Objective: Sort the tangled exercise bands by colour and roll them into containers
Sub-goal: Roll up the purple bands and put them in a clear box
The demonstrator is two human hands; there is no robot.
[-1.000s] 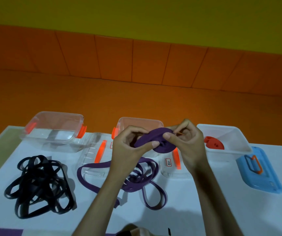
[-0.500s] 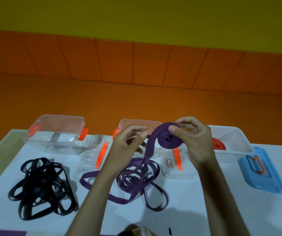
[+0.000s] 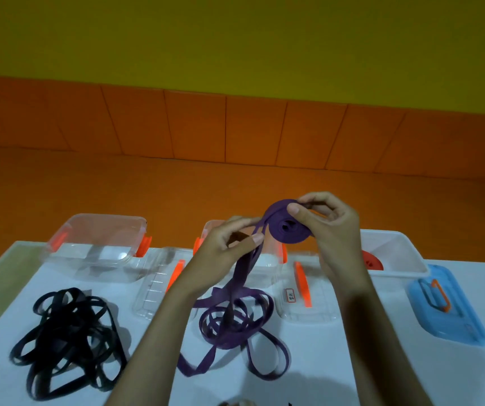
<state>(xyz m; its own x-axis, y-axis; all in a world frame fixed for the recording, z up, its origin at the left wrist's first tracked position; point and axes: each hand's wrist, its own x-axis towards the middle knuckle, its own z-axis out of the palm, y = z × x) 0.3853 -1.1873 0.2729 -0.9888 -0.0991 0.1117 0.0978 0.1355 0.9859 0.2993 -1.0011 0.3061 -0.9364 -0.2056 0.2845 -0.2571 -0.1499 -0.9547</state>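
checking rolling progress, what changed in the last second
The left hand slid off the purple roll and now pinches the loose strap below it; the right hand raised the roll. Black bands, clear container and blue lid stayed put.

The left hand (image 3: 223, 249) and the right hand (image 3: 333, 227) are bare, with slim fingers and short, trimmed nails. The left forearm (image 3: 159, 332) and the right forearm (image 3: 377, 332) are slender, uncovered down to the lower edge of the view.
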